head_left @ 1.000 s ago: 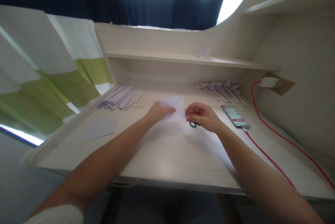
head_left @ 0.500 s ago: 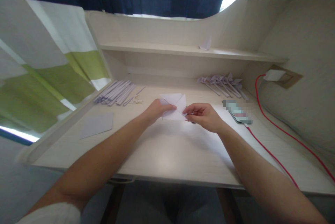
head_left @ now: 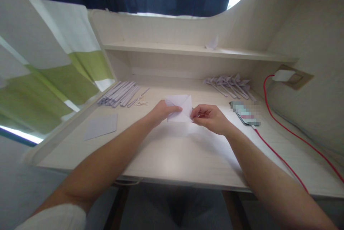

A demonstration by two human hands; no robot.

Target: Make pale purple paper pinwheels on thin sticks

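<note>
My left hand (head_left: 160, 111) grips a square sheet of white paper (head_left: 185, 115), its thumb lying across the front. Diagonal lines run over the paper from its corners; whether they are creases or cuts is hard to tell. At the sheet's lower right corner my right hand (head_left: 208, 118) is closed, thumb and forefinger pinched together. A small shiny spot shows among those fingers, but what they hold is mostly hidden. Both hands are just above the desk (head_left: 166, 154).
Rolled paper sticks (head_left: 119, 94) lie at the back left beside small pale bits (head_left: 141, 101). Flat paper (head_left: 100, 126) rests at left. Paper pinwheels (head_left: 228, 83) lie at the back right. A phone (head_left: 245, 113) on a red cable (head_left: 279, 156) is at right. One folded paper piece (head_left: 212, 43) stands on the shelf.
My right fingers have closed slightly at the paper's lower right corner. The left hand keeps its hold, and the whole view has shifted a little.
</note>
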